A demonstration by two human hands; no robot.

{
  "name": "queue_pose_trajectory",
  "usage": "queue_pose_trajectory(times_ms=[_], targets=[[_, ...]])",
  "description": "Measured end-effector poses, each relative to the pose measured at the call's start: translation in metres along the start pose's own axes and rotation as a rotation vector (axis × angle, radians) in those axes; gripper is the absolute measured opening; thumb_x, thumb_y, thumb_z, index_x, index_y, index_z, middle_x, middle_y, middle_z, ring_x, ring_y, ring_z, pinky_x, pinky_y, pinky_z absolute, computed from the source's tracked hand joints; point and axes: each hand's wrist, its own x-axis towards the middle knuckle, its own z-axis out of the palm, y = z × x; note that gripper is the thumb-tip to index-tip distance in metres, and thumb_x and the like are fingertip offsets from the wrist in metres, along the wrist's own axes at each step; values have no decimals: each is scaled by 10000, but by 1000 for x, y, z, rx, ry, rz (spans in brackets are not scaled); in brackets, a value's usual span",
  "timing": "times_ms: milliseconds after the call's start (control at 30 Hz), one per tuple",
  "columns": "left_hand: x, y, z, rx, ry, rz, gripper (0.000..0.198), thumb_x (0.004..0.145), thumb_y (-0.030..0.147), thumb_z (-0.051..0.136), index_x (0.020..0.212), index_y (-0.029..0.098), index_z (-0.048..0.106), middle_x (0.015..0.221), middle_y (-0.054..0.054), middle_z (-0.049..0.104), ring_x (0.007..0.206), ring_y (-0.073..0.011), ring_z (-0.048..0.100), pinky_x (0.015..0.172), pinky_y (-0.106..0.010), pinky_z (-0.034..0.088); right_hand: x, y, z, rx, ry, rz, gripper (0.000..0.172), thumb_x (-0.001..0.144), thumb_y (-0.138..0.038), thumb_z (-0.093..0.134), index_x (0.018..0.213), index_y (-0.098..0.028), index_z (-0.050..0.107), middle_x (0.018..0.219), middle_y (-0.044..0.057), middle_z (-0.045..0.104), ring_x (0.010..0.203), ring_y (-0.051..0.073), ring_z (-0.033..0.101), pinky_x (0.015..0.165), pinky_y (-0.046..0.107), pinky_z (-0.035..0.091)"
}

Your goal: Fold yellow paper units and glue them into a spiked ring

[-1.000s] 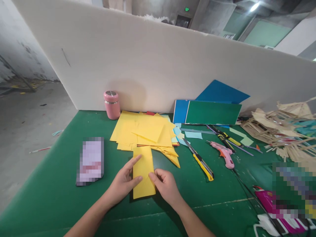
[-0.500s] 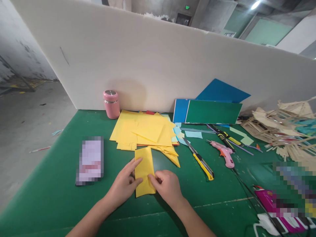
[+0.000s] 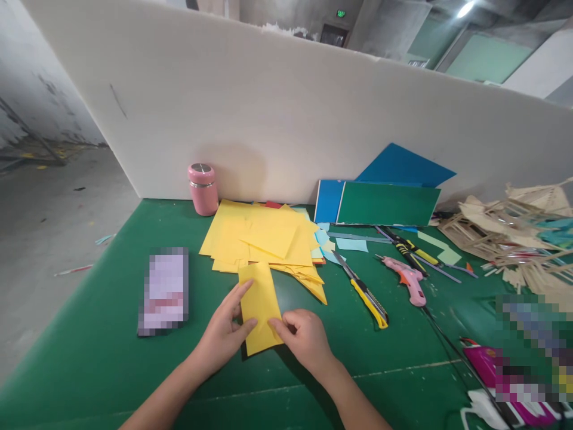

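Note:
A folded yellow paper strip [image 3: 259, 301] lies on the green table [image 3: 111, 334] in front of me, tilted a little to the left. My left hand [image 3: 224, 334] rests on its left edge, index finger stretched along the paper and thumb pressing its lower part. My right hand [image 3: 304, 337] pinches the strip's right edge between thumb and fingertips. Just beyond the strip sits a loose pile of yellow paper sheets [image 3: 259, 239].
A pink metal-lidded jar [image 3: 203, 189] stands by the white partition [image 3: 268, 113]. A yellow utility knife [image 3: 367, 292], a pink glue gun [image 3: 405, 278], blue and green boards [image 3: 380, 200], a wooden stick model [image 3: 514, 233] and a blurred flat object [image 3: 165, 291] lie around.
The yellow strip has turned slightly, its top leaning left. My right hand has curled from a light touch into a pinch on the strip's right edge.

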Motion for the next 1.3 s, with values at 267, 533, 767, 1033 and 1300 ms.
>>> queue_pose_trajectory(times_ms=[267,533,767,1033,1300], targets=[[-3,0,-4,6,-111,-20,780,734,307,621,1432,302,271,1513,-112,214,876,-177,594,611,-265,539,0,0,0,-7,14,-21,489,850,-366,469,467,-209,209,431,-55,232,421,97,265,453,271,148],[-5,-4,-12,295,-115,19,768,724,221,572,1440,291,302,1528,-124,252,641,-116,559,563,-266,517,0,-1,-3,-111,33,-45,319,773,-277,619,556,-211,395,533,-41,433,543,124,416,504,238,248],[-8,0,-14,504,-148,22,796,668,144,579,1429,195,351,1498,-97,340,1343,-297,359,1049,-394,378,4,-3,-6,-50,-78,-65,248,799,-238,673,621,-208,502,617,-18,550,648,153,471,570,251,319],[-8,5,-11,608,-200,-8,801,691,123,531,1453,166,289,1516,-107,291,1393,-268,254,1093,-393,322,17,2,0,-129,-25,35,200,836,-256,610,653,-221,537,568,-19,560,538,147,497,498,249,284],[-9,8,-10,514,-182,-32,780,651,120,531,1413,203,388,1396,-110,492,1349,-304,346,1000,-400,414,39,1,2,-288,-6,146,187,838,-284,611,681,-224,530,528,-26,572,497,160,539,461,247,231]])
